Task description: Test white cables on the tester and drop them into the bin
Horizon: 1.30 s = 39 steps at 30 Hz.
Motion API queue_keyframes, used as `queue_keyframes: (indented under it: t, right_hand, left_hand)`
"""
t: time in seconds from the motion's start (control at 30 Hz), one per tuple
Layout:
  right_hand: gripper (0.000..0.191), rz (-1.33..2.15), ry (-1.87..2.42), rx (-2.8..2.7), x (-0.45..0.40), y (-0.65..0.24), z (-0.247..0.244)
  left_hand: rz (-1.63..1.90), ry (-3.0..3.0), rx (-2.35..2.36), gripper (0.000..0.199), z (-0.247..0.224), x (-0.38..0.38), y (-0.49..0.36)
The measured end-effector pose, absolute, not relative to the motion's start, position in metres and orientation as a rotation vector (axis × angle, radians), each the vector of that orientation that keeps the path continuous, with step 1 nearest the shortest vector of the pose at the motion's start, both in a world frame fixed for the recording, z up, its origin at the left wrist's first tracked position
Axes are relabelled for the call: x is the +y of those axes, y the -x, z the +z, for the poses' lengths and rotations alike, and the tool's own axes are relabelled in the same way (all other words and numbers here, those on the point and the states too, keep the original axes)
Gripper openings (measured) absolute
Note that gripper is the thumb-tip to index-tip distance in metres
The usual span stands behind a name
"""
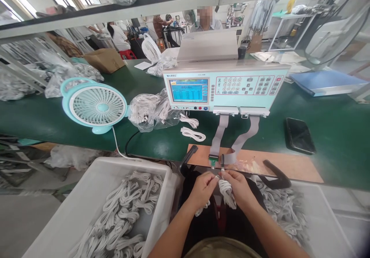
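My left hand (202,188) is closed, thumb and forefinger pinching the end of a white cable. Part of a coiled white cable (202,208) shows below its palm. Close beside it, my right hand (238,185) is closed on another white cable bundle (226,191), which hangs down between the hands. Just past my fingertips are two small connector boards at the ends of grey ribbon cables (219,133); the left one, a green board (213,161), has a metal plug end. Whether the right-hand cable is joined to the other connector (222,160), I cannot tell.
A cable tester (245,88) with a lit screen stands on the green table (156,144). Left of it are a blue fan (101,107) and bagged cables (143,111). A phone (300,135) lies right. White bins (162,165) of coiled cables flank my lap. A person sits opposite.
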State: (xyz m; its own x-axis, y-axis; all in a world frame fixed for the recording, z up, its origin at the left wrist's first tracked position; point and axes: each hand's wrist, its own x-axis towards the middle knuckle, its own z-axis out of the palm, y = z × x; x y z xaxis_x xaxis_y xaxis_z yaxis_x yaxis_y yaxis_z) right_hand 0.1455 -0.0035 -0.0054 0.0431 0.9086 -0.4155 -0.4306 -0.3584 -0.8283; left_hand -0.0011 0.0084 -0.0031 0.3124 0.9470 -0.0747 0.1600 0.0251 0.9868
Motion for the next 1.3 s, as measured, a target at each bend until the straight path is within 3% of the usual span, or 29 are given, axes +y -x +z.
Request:
queue_keyframes:
  t: [0.43, 1.3]
  right_hand:
    - [0.031, 1.619, 1.146, -0.657, -0.003, -0.15, -0.007]
    - [0.036, 1.581, 1.19, -0.701, 0.001, -0.152, -0.02]
  left_hand:
    - [1.058, -1.203, 1.265, 0.038, -0.02, 0.011, -0.016]
    - [1.04, -0.949, 1.284, 0.052, -0.026, 0.02, -0.028]
